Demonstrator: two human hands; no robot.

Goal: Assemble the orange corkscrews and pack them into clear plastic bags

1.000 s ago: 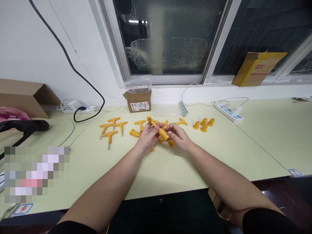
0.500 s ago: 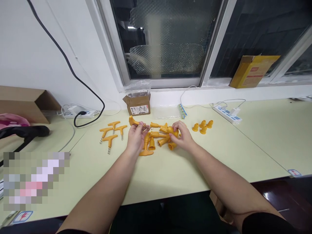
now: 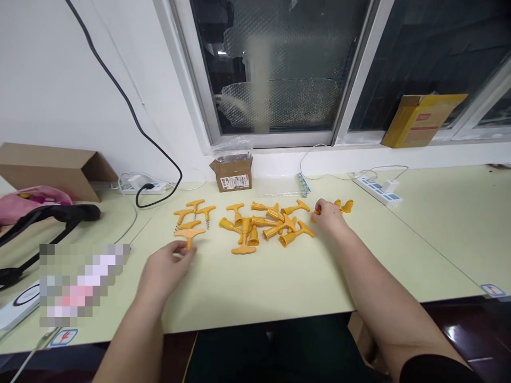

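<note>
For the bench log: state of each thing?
Left hand: holding yellow T-handle.
Right hand: at yellow cones, grip unclear.
Left T-handles: lying, some spirals bare.
Middle T-handles: jumbled.
Small carton: open, upright.
Brown box: open end rightward.
Yellow carton: leaning at window.
Left power strip: black plug in.
Right power strip: white adapter in.
</note>
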